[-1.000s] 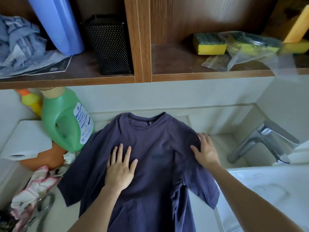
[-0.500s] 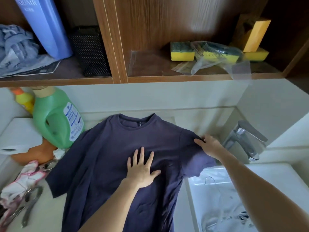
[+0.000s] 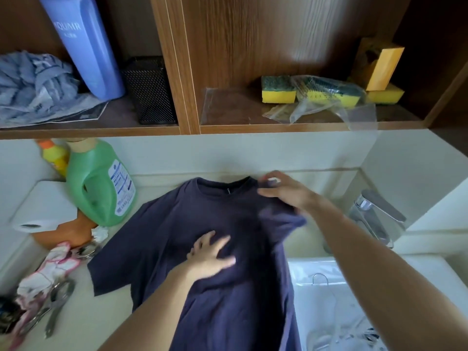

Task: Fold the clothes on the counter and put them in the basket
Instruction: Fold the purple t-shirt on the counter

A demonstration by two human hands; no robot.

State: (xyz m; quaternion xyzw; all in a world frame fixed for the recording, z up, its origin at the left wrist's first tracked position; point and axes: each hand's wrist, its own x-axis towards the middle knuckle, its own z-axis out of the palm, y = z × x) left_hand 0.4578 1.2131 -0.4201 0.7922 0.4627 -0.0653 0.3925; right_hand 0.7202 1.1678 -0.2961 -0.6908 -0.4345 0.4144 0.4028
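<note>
Wooden shelves (image 3: pixel 182 72) run across the top of the view, above a pale counter (image 3: pixel 83 325) set against a light wall. Spread on the counter lies a dark navy T-shirt (image 3: pixel 177 236), front up, collar toward the wall. Its far-left sleeve is flat, while its right side hangs over the edge of a white sink (image 3: pixel 417 264).

Two bare arms reach in from below. The left hand (image 3: pixel 210 257) rests on the shirt's chest with its fingers spread and straight, pressing the cloth down. The right hand (image 3: pixel 286 193) is blurred, but its thumb and fingers appear to pinch the fabric at the shoulder just beside the collar, and the sleeve below it is lifted and bunched.

A chrome tap (image 3: pixel 377 211) stands behind the sink. A green detergent bottle (image 3: pixel 93 188) stands at the left, near the shirt's sleeve, with a white paper roll (image 3: pixel 43 209) beside it. On the shelves are a tall blue bottle (image 3: pixel 88 46) and yellow sponges (image 3: pixel 278 89). Metal pliers (image 3: pixel 58 305) lie at the counter's near left.
</note>
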